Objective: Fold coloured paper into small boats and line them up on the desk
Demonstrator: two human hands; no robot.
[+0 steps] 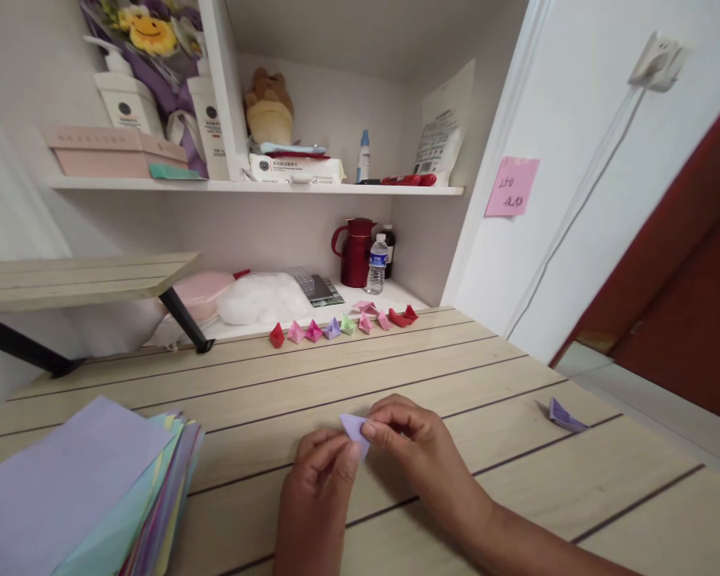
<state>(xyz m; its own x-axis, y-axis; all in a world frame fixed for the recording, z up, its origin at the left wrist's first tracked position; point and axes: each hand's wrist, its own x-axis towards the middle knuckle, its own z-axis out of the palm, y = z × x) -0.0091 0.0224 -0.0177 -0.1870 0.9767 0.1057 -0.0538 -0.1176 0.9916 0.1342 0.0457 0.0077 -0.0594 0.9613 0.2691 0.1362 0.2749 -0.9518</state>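
A small folded piece of lilac paper [354, 426] is pinched between both my hands just above the wooden table [456, 376]. My left hand [321, 480] grips it from below with thumb and fingers closed. My right hand [405, 444] pinches its right edge with curled fingers. A stack of coloured paper sheets [90, 496], lilac on top, lies at the near left. Along the table's far edge stands a row of several small folded paper shapes [342, 326] in red, pink, purple and green.
Another folded purple piece [565, 416] lies at the right of the table. A raised wooden shelf on black legs [78, 280] overhangs the left. Behind are a red jug [356, 252], a water bottle [377, 266] and shelves with boxes and bottles. A red door [690, 304] is at right.
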